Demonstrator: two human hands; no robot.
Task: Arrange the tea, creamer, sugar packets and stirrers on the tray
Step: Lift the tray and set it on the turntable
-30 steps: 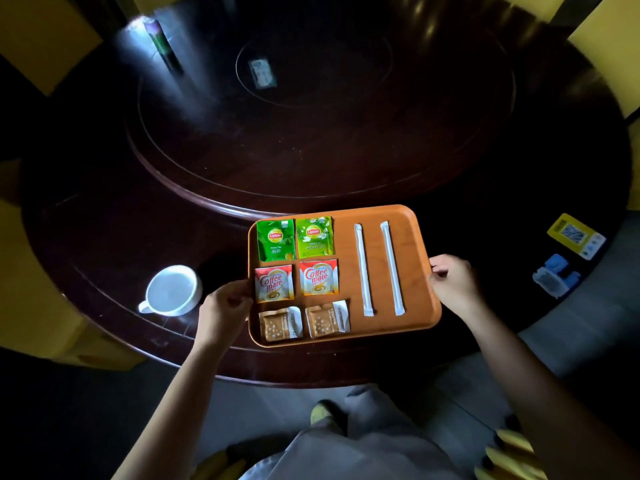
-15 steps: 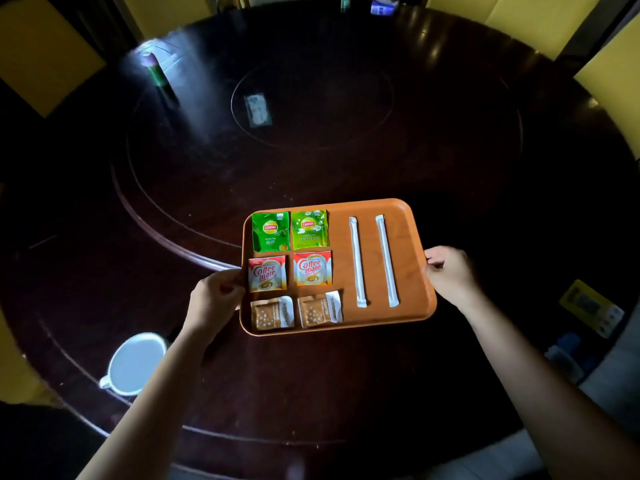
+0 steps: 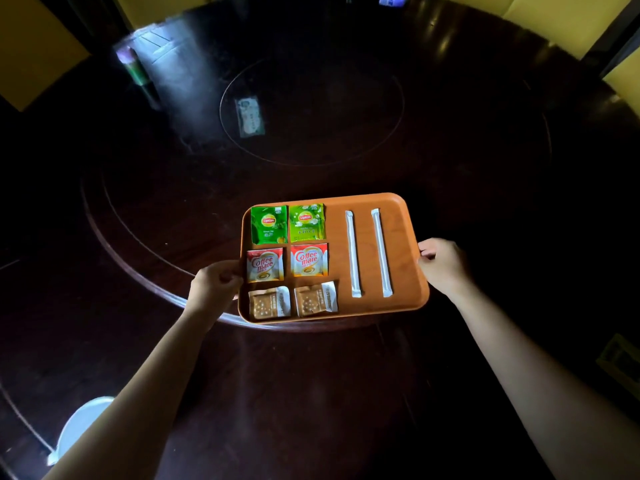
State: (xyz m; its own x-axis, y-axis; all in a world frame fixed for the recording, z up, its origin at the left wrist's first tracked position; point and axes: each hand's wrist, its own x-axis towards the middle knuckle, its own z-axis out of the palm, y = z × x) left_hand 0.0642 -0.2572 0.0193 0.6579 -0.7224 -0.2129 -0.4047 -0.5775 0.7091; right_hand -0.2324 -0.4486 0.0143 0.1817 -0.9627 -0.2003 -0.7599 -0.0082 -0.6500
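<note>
An orange tray (image 3: 403, 251) is held over the dark round table. My left hand (image 3: 214, 284) grips its left edge and my right hand (image 3: 443, 263) grips its right edge. On it lie two green Lipton tea packets (image 3: 269, 224) (image 3: 307, 222) at the far left, two red Coffee mate creamer packets (image 3: 265, 265) (image 3: 309, 259) below them, and two brown sugar packets (image 3: 269, 302) (image 3: 315, 298) nearest me. Two white wrapped stirrers (image 3: 353, 253) (image 3: 381, 252) lie side by side on the right half.
A white cup (image 3: 81, 427) stands at the near left of the table (image 3: 311, 393). On the raised turntable (image 3: 311, 109) lie a small wrapped packet (image 3: 250, 116) and, far left, a green bottle (image 3: 136, 71). Yellow chairs ring the table.
The tray has moved away from me, from the table's near edge toward the turntable, both hands still on it. The cup has slid toward the lower left of the view.
</note>
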